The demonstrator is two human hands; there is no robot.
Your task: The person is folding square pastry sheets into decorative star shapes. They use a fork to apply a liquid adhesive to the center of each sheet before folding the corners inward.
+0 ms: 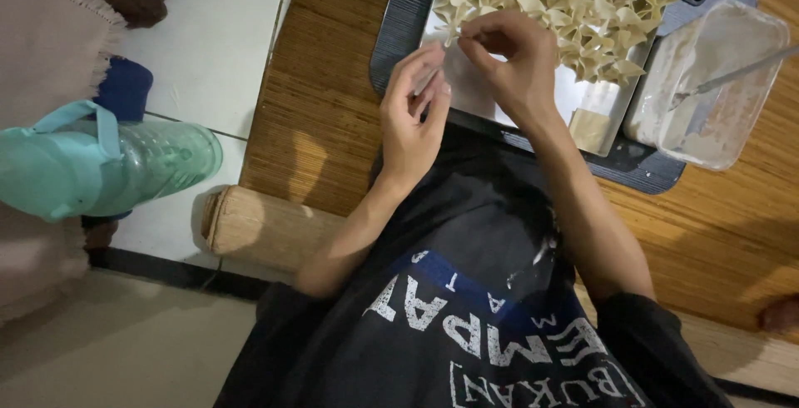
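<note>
I hold a small pale dough wrapper (452,39) pinched at its top edge, just left of upper centre in the frame. It is thin, cream-coloured and partly folded, hanging over the near left corner of the metal tray (499,104).

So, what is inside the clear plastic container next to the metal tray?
The clear plastic container holds a thin metal utensil, leaning over the rim, and a whitish smear on its walls and bottom. The utensil's tip is too blurred to tell. The container rests partly on a dark tray.
</note>
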